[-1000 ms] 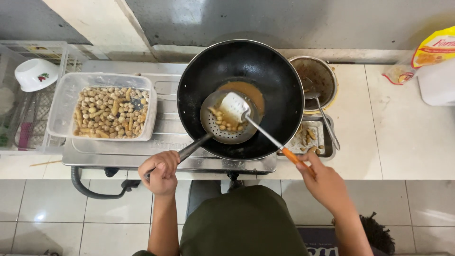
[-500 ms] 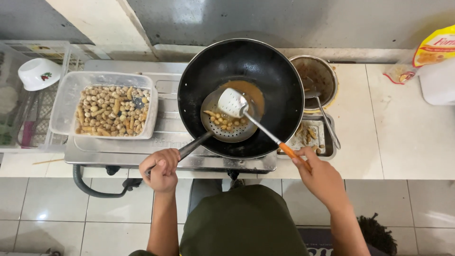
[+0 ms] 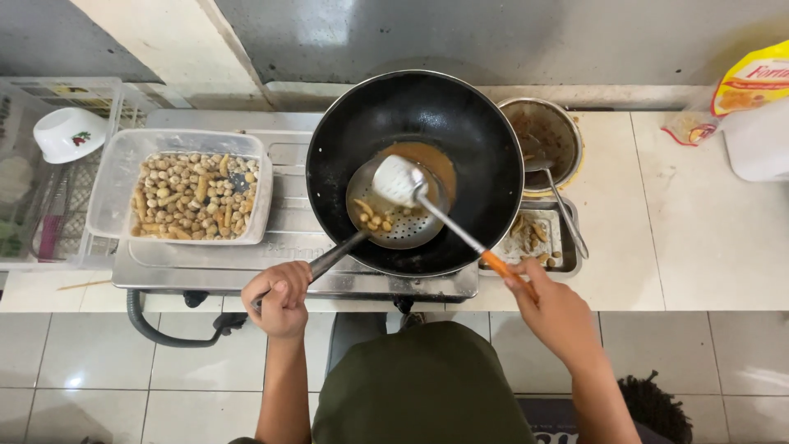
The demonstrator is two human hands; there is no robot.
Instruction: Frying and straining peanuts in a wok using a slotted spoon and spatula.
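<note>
A black wok (image 3: pixel 460 131) with brown oil at its bottom sits on a metal gas stove (image 3: pixel 271 267). My left hand (image 3: pixel 279 296) grips the dark handle of a perforated metal skimmer (image 3: pixel 393 224), which is held over the wok's near side with a few fried pieces in it. My right hand (image 3: pixel 549 306) holds the orange handle of a slotted spatula (image 3: pixel 400 179), whose pale blade rests over the skimmer's far edge.
A clear plastic tub (image 3: pixel 182 196) of fried pieces rests on the stove's left side. A small metal tray (image 3: pixel 538 240) and a metal pot (image 3: pixel 544 136) with a ladle stand right of the wok. A white bowl (image 3: pixel 70 133) lies in a rack at left, a yellow bag (image 3: pixel 752 80) at far right.
The spatula blade has shifted slightly within the skimmer, and the skimmer holds fewer pieces than before. Both hands stay near the same places.
</note>
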